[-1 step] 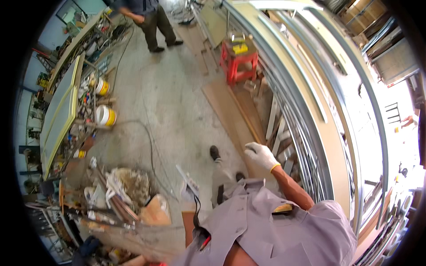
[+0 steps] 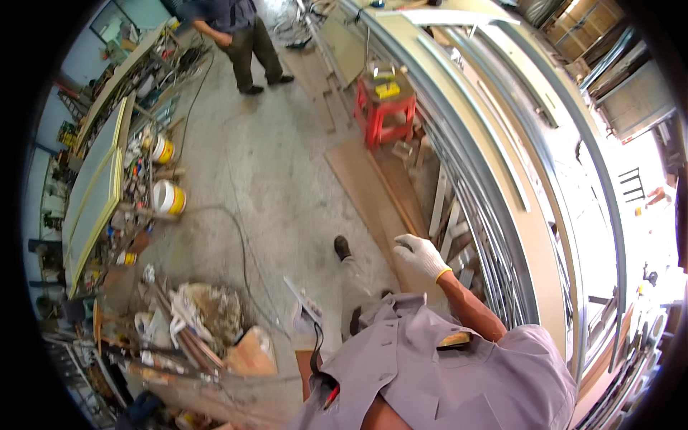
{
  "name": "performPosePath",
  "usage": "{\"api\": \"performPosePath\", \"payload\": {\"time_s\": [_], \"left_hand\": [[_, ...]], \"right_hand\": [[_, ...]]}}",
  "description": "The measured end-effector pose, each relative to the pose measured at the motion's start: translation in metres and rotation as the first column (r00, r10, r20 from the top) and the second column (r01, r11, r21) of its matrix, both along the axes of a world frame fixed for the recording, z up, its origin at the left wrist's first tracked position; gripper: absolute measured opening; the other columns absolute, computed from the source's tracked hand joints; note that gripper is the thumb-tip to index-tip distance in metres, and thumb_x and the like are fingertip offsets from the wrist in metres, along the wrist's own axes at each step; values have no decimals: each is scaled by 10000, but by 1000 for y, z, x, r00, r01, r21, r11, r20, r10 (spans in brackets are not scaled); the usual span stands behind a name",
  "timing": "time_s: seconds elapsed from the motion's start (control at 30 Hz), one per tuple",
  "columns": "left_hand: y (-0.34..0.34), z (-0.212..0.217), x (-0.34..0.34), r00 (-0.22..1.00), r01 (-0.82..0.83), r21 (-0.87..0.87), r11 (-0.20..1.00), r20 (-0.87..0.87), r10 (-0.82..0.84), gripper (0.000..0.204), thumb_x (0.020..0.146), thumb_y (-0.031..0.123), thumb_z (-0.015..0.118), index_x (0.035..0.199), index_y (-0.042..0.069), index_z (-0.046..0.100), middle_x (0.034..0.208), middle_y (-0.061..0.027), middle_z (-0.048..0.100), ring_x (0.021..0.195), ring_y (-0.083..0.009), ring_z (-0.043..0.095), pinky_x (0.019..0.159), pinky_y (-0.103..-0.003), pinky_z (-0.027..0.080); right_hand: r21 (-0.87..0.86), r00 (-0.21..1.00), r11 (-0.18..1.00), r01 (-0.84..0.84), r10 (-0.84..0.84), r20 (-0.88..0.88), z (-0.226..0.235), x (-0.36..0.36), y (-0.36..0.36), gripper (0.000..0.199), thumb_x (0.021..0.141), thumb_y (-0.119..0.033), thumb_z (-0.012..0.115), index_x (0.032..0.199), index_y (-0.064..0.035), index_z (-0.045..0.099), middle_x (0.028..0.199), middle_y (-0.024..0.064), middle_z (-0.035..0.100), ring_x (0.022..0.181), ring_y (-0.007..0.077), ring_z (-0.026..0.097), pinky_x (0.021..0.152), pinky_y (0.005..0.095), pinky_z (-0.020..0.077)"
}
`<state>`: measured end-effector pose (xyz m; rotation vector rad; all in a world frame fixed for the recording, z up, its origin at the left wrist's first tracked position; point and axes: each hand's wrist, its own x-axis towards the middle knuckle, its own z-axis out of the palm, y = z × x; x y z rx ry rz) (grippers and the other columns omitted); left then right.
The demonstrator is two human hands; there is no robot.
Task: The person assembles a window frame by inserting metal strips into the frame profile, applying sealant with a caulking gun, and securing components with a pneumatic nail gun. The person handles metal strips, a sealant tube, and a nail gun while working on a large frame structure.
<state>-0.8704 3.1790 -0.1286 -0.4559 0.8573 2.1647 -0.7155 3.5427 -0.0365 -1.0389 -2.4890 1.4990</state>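
Note:
My right hand [image 2: 421,256], in a white knit glove with a yellow cuff edge, hangs above brown boards [image 2: 358,175] on the floor. Its fingers curl loosely, a small gap shows before the thumb, and I see nothing in it. My left hand [image 2: 307,315], also in a white glove, is low and partly blurred, closed around a thin pale strip [image 2: 292,288] that sticks out past the fingers. A black strap [image 2: 317,347] runs from beside this hand to my grey shirt. One dark shoe [image 2: 342,247] is forward on the concrete floor.
Long metal profiles [image 2: 494,251] and panels are stacked at my right. A red stool [image 2: 387,118] with a yellow item [image 2: 387,90] stands ahead. Another person [image 2: 249,50] stands farther off. Buckets [image 2: 168,197], a floor cable [image 2: 242,244] and a scrap heap [image 2: 215,308] lie left.
The stool, buckets and boards sit slightly lower in the picture. My forward shoe shows more fully, and the rear one is more hidden. Both hands keep nearly the same place.

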Motion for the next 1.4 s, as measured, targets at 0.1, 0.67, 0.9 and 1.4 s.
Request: {"api": "performPosePath", "payload": {"time_s": [0.1,0.67,0.9,1.4], "left_hand": [[35,-38,-74,972,-98,-60,993,209,108,330,1033,249,558,1339,128,589,857,-15,587,722,-163,582,659,-330,509],[362,47,-546,988,42,-467,883,-112,-106,263,1028,268,587,1194,67,618,790,-16,565,677,-127,550,644,-303,468],[449,49,-603,996,13,-627,779,74,43,256,1030,260,583,1195,67,615,818,-23,574,690,-132,559,647,-305,472],[539,94,-621,964,8,-762,648,178,197,242,1035,243,575,1199,69,610,878,-38,593,719,-142,576,652,-309,482]], "right_hand": [[67,995,993,98,-97,-17,-6,-87,54,353,944,-236,649,1203,1,674,1102,197,728,1057,298,704,933,360,527],[-380,522,726,573,-681,-513,69,-491,630,495,975,-373,665,1211,61,631,932,82,676,805,143,656,730,290,542],[393,498,423,816,-861,-107,38,-658,987,820,820,-679,686,1166,63,664,1158,284,694,1159,363,672,950,417,529],[565,356,599,568,-797,487,50,-677,1173,682,829,-457,733,1322,2,621,1285,199,658,885,288,758,755,424,626]]}}
